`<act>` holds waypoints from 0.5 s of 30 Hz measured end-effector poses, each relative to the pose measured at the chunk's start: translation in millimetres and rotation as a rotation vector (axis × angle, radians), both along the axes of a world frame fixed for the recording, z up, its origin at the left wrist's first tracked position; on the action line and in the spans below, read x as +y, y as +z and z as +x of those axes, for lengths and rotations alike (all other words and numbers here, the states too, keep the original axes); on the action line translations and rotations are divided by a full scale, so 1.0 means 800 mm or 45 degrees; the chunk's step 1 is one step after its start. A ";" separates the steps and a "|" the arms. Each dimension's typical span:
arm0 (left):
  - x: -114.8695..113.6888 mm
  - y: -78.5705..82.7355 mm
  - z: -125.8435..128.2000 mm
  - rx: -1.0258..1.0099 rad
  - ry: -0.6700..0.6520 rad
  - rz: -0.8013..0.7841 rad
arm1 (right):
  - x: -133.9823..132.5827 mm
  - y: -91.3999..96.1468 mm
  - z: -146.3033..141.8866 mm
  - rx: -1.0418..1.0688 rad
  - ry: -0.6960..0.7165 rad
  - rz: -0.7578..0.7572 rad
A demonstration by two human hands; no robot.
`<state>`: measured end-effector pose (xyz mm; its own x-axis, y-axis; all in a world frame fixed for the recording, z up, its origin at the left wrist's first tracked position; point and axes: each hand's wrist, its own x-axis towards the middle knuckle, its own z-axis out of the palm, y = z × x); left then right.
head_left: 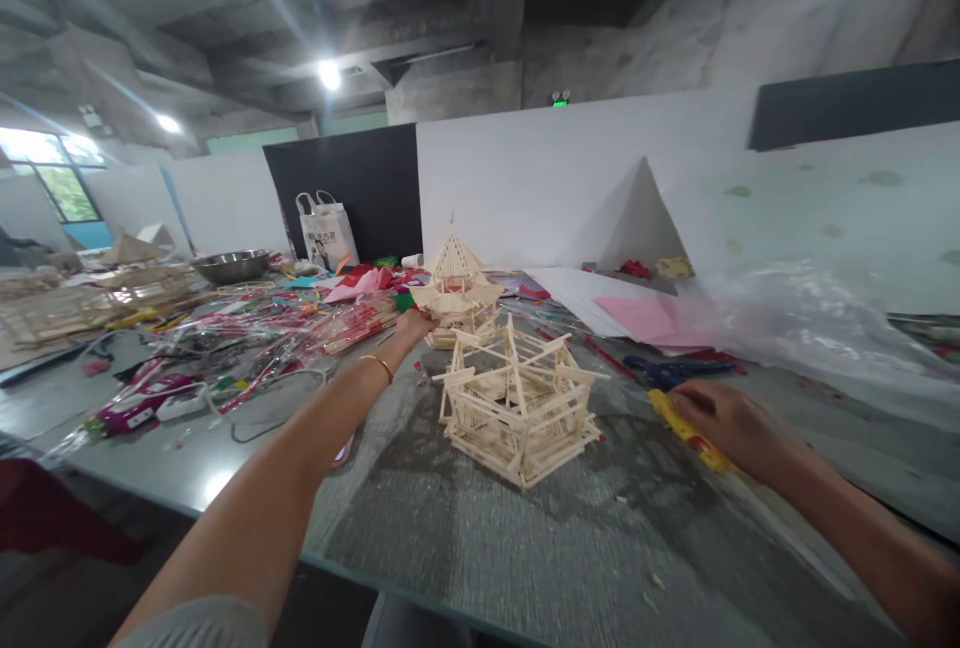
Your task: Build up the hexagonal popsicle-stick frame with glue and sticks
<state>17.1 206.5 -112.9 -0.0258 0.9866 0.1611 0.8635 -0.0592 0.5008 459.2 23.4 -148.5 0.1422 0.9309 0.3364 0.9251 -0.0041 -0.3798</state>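
Two bare hands reach out. The right hand [724, 423] has its fingers curled onto a yellow tool [694, 436], whose long axis slants from far left to near right. The left hand [415, 325] is at the lower left side of a spired model [454, 273]; whether its fingertips pinch it, I cannot tell. That model stands upright, its spire pointing at the ceiling, with flared, pale stick roofs. Nearer, between the forearms, an open stick frame [521, 413] sits on the grey table [480, 548]: many-sided, wider than tall, unroofed, one corner facing the viewer, crossed sticks on top. Dark blue tool [679, 369] lies just beyond the yellow one.
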 end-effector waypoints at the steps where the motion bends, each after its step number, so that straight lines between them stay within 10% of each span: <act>1: 0.000 -0.001 0.001 -0.006 0.015 0.001 | 0.000 0.000 0.000 0.002 -0.003 0.009; 15: -0.064 0.012 -0.023 -0.089 -0.045 0.135 | -0.010 0.017 -0.011 -0.046 -0.074 0.423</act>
<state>-1.4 155.2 -103.2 -0.0058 0.9647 0.2634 0.8233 -0.1449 0.5488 450.2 15.1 -134.8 0.1743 0.7604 0.6256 0.9399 0.0609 -0.3359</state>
